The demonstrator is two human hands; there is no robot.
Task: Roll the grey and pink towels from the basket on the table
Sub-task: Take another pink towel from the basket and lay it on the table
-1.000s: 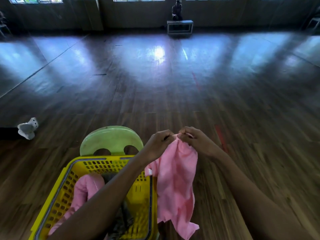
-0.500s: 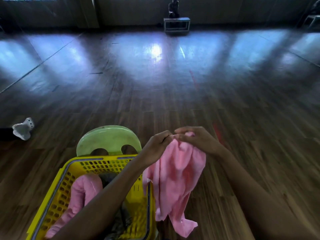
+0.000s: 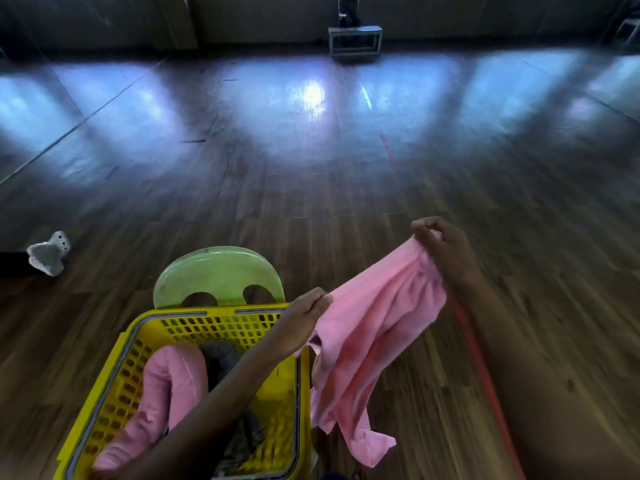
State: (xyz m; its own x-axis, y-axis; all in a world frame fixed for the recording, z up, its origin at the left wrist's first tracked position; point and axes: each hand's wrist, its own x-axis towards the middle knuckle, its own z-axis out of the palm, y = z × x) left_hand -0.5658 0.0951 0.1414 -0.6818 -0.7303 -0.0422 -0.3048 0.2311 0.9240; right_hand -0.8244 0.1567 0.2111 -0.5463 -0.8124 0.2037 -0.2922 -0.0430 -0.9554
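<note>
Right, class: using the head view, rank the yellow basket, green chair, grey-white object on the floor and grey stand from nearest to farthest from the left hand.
From the left hand:
1. Yellow basket, directly beneath the hand.
2. Green chair, just behind the basket.
3. Grey-white object, on the floor, far left.
4. Grey stand, by the far wall.

Single head-worn view, facing forward and down, close above the hands (image 3: 374, 282)
</note>
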